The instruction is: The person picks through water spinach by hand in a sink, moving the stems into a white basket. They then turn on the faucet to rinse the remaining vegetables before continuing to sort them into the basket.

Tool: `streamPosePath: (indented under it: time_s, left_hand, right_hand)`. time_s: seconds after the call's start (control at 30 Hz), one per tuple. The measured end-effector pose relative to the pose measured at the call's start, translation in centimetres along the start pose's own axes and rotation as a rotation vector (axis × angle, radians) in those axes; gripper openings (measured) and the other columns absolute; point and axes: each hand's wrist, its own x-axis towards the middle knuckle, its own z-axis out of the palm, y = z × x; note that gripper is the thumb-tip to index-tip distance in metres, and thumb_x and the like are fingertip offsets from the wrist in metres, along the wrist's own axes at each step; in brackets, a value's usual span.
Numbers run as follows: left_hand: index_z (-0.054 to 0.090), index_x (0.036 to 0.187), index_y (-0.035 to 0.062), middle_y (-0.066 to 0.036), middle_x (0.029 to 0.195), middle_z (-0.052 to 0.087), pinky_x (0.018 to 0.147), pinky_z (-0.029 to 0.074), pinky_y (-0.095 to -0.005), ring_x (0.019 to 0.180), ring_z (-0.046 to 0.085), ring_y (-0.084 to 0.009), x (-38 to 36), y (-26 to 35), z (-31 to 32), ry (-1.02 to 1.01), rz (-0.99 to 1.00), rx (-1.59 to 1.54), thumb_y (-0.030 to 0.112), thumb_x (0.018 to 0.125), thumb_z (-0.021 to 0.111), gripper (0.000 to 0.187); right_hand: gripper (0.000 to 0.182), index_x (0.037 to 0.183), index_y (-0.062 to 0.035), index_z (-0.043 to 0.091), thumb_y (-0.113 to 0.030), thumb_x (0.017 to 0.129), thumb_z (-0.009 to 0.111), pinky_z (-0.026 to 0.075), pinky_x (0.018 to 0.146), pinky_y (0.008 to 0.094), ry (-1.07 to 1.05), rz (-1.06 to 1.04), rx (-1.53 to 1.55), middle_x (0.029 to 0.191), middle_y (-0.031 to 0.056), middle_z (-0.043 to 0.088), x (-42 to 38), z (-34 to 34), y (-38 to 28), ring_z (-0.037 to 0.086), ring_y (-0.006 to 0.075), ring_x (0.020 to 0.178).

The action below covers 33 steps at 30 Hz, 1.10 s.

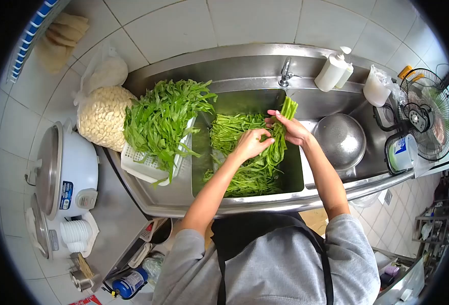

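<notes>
The deep sink (199, 183) has lots of leafy greens (255, 185) in it, with piles of green stems at the back and more leaves at the front. A white basket (133, 165) beside it is heaped with cut leaves (166, 114). Next to that, a clear bag (100, 114) is full of pale nuts or beans. A round metal bowl (339, 141) sits on the right; I can't see what is under it. The leaves hide most of the basket's inside.

The right hand (291, 129) has its fingers curled round a bunch of stems (287, 114) over the sink. The left hand (255, 144) pinches at its leaves, fingers nearly closed. The bunch is bright green, with thick stems on top and floppy leaves below.
</notes>
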Motion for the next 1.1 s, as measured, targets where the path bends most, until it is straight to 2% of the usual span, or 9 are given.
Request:
streamPosePath:
  time_s: [0.1, 0.2, 0.37, 0.47, 0.53, 0.67, 0.87, 0.97, 1.1]
  left_hand:
    - [0.063, 0.086, 0.0082, -0.006, 0.060, 0.051, 0.054, 0.041, -0.0335, 0.054, 0.049, -0.0188, 0.6, 1.0, 2.7, 0.133, 0.085, -0.017, 0.031, 0.072, 0.065, 0.027]
    - [0.059, 0.080, 0.0054, -0.006, 0.064, 0.055, 0.059, 0.043, -0.0313, 0.058, 0.050, -0.0153, 0.9, 0.4, 0.1, 0.004, -0.087, -0.003, 0.027, 0.073, 0.065, 0.024]
    - [0.058, 0.081, 0.0050, 0.002, 0.066, 0.054, 0.053, 0.040, -0.0244, 0.058, 0.045, -0.0057, 1.5, -1.7, -0.3, -0.151, -0.078, -0.309, 0.021, 0.080, 0.062, 0.016]
    - [0.057, 0.083, 0.0044, 0.003, 0.064, 0.052, 0.045, 0.034, -0.0220, 0.051, 0.040, -0.0033, 1.0, -0.8, -1.6, -0.050, -0.158, -0.381, 0.020, 0.082, 0.060, 0.016]
    - [0.056, 0.084, 0.0032, 0.004, 0.062, 0.049, 0.040, 0.031, -0.0227, 0.046, 0.036, -0.0033, 1.0, -2.2, -1.9, 0.205, -0.093, -0.420, 0.020, 0.083, 0.058, 0.017]
    - [0.052, 0.078, 0.0008, 0.002, 0.059, 0.044, 0.048, 0.032, -0.0256, 0.052, 0.037, -0.0069, 0.2, -3.4, -3.9, 0.318, -0.233, -0.464, 0.019, 0.082, 0.056, 0.019]
    - [0.051, 0.077, 0.0012, 0.000, 0.053, 0.040, 0.046, 0.030, -0.0274, 0.049, 0.036, -0.0087, 0.3, -4.2, -5.4, 0.415, -0.200, -0.358, 0.023, 0.083, 0.054, 0.023]
    - [0.051, 0.079, 0.0016, -0.001, 0.054, 0.043, 0.047, 0.031, -0.0273, 0.050, 0.037, -0.0096, 0.8, -5.5, -6.4, 0.573, -0.150, -0.289, 0.024, 0.083, 0.055, 0.023]
    - [0.053, 0.088, 0.0010, 0.002, 0.056, 0.040, 0.045, 0.033, -0.0256, 0.048, 0.035, -0.0079, -0.3, -3.6, -9.0, 0.354, -0.246, -0.325, 0.022, 0.086, 0.049, 0.021]
  right_hand:
    - [0.047, 0.121, -0.0067, 0.047, -0.033, 0.084, 0.061, 0.046, 0.080, 0.0330, -0.009, 0.006, -0.054, 0.106, 0.0100, 0.055, -1.9, 0.1, -1.0, 0.055, 0.0167, 0.091]
    - [0.031, 0.096, -0.0026, 0.060, -0.025, 0.077, 0.070, 0.046, 0.071, 0.0278, 0.060, -0.229, -0.397, 0.085, 0.0040, 0.061, -0.2, -0.5, -1.0, 0.056, 0.0116, 0.079]
    - [0.028, 0.087, -0.0024, 0.061, -0.022, 0.071, 0.074, 0.048, 0.063, 0.0283, 0.038, -0.154, -0.483, 0.075, 0.0038, 0.061, -0.5, -0.3, -2.5, 0.057, 0.0119, 0.068]
    - [0.019, 0.088, -0.0003, 0.058, -0.014, 0.077, 0.064, 0.047, 0.063, 0.0273, 0.014, -0.158, -0.581, 0.076, 0.0046, 0.059, 0.1, -0.3, -3.7, 0.055, 0.0124, 0.066]
    - [0.014, 0.085, 0.0008, 0.061, -0.011, 0.078, 0.061, 0.047, 0.059, 0.0263, 0.058, -0.263, -0.593, 0.068, 0.0045, 0.059, 0.6, -1.2, -3.6, 0.055, 0.0117, 0.061]
    - [0.023, 0.099, 0.0037, 0.051, -0.009, 0.082, 0.058, 0.048, 0.063, 0.0294, 0.102, -0.257, -0.306, 0.106, 0.0126, 0.055, 0.2, -2.5, -4.7, 0.054, 0.0138, 0.066]
    - [0.029, 0.094, 0.0023, 0.057, -0.020, 0.079, 0.067, 0.042, 0.055, 0.0256, 0.195, -0.382, -0.448, 0.071, 0.0026, 0.055, 1.7, -4.0, -5.1, 0.050, 0.0097, 0.059]
    - [0.029, 0.095, 0.0025, 0.057, -0.020, 0.079, 0.068, 0.042, 0.054, 0.0250, 0.263, -0.431, -0.536, 0.067, 0.0012, 0.053, 1.2, -4.5, -5.3, 0.049, 0.0093, 0.057]
    - [0.027, 0.093, 0.0019, 0.058, -0.019, 0.079, 0.067, 0.041, 0.055, 0.0248, 0.262, -0.393, -0.529, 0.068, 0.0011, 0.053, 0.9, -5.9, -5.5, 0.049, 0.0092, 0.058]
